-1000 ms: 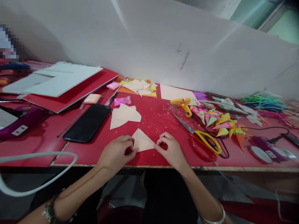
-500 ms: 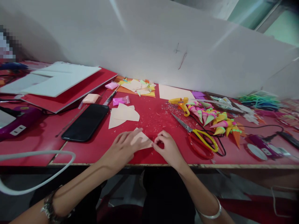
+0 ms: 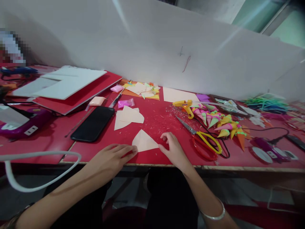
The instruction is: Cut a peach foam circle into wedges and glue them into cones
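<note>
A cream, fan-shaped piece of paper [image 3: 144, 142] lies flat on the red table near its front edge. My left hand [image 3: 113, 159] rests at the paper's lower left corner, fingers stretched out and fingertips touching its edge. At the pointed right end, the thumb tip of my right hand [image 3: 173, 149] meets the paper, while the curved fingers stay apart from the thumb. Just behind are more cream paper pieces [image 3: 130, 116], overlapping each other. Scissors [image 3: 202, 141] with yellow and red handles lie to the right of my right hand.
A black phone [image 3: 93, 124] lies on the left, before white boards [image 3: 73, 81]. A yellow glue gun [image 3: 187, 106] sits behind the scissors, beside several small paper cones [image 3: 226, 125]. Paper scraps [image 3: 143, 89] are piled at the back. A white loop [image 3: 43, 154] crosses the lower left.
My left hand has slid left off the paper's middle to its left corner, uncovering the sheet. My right hand's fingers have opened from a pinch at the tip. The view has shifted slightly.
</note>
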Action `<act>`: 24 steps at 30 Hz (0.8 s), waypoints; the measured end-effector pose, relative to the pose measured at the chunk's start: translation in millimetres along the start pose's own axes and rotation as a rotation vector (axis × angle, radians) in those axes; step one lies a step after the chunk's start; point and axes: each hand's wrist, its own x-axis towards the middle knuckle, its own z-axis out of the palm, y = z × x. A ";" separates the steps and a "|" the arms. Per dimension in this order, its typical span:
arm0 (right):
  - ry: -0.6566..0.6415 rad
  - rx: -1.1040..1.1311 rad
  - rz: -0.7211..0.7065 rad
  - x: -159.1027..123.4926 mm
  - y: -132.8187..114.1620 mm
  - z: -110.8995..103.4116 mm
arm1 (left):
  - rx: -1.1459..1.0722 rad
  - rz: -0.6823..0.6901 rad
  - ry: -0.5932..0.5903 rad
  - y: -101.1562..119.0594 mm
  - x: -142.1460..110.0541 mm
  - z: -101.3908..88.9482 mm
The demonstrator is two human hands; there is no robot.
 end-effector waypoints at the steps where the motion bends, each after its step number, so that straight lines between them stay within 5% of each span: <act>1: 0.003 0.005 -0.001 -0.7 0.7 -1.3 | -0.015 -0.006 0.011 0.9 -1.5 -0.1; 7: -0.086 0.017 -0.123 -6.4 -3.7 -14.4 | -0.125 -0.029 0.123 -1.5 -1.1 4.6; 13: -0.407 -0.121 -0.399 -19.2 -18.1 -21.0 | -0.200 0.004 0.172 -7.9 12.4 2.0; 20: -0.290 -0.376 -0.293 -29.1 -33.0 -12.7 | -0.222 -0.004 0.199 21.6 30.5 -0.9; 24: -0.263 -0.313 -0.278 -32.0 -30.7 -10.7 | -0.212 0.013 0.176 27.2 36.8 4.1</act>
